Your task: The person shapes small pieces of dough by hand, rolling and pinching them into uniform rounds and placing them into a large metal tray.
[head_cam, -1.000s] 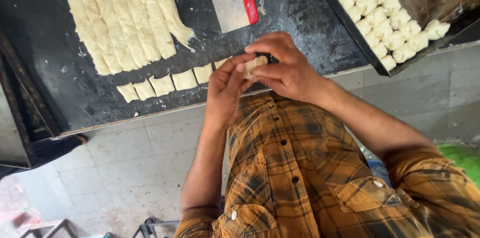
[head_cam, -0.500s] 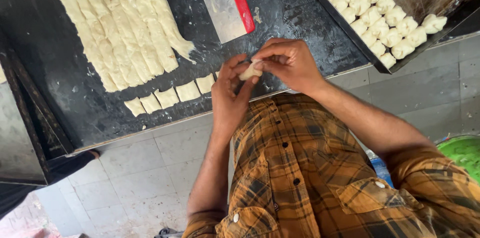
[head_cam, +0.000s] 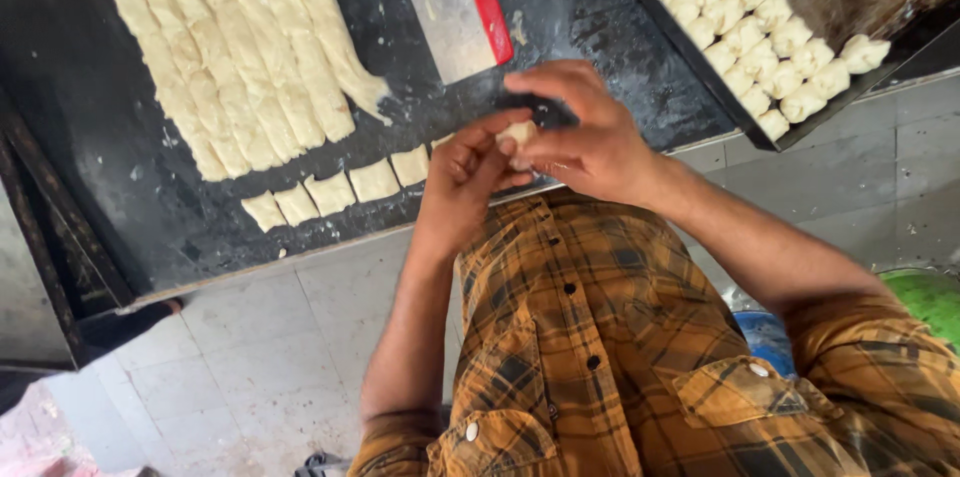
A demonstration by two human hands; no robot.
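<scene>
Both my left hand (head_cam: 470,177) and right hand (head_cam: 590,137) pinch one dough piece (head_cam: 518,132), just below the single red-handled scraper (head_cam: 462,9). Five cut squares (head_cam: 335,192) lie lower left of the scraper.

Small pale dough piece (head_cam: 517,133), mostly hidden, pinched between both hands' fingertips
</scene>
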